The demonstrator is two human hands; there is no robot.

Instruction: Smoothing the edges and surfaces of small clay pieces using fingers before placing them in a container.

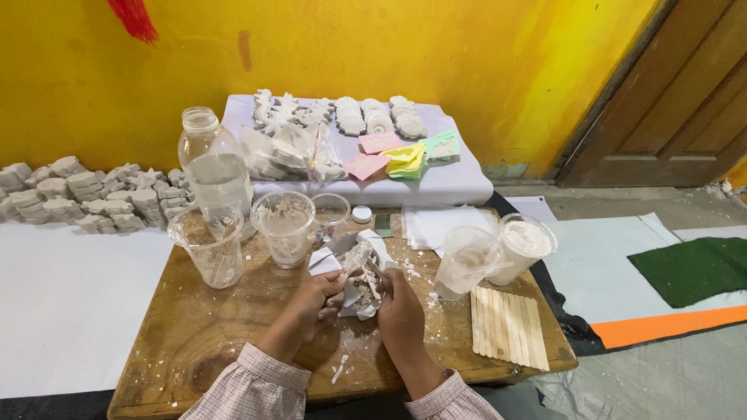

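Both hands, left hand (pixel 315 299) and right hand (pixel 398 299), close around a crumpled white wrapper (pixel 359 274) over the wooden table (pixel 194 327), catching crumbs; cups (pixel 284 227) stand back, within reach.

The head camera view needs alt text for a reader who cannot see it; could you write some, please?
Both hands, left hand and right hand, grip a plaster-smeared white mould over a wooden table holding plastic cups, a bottle and wooden sticks.

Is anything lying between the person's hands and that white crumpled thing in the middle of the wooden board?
Nothing visible does. The left hand and the right hand both already grip the crumpled white mould from either side. The plastic cups stand behind it, clear of the hands, and the wooden sticks lie off to the right.
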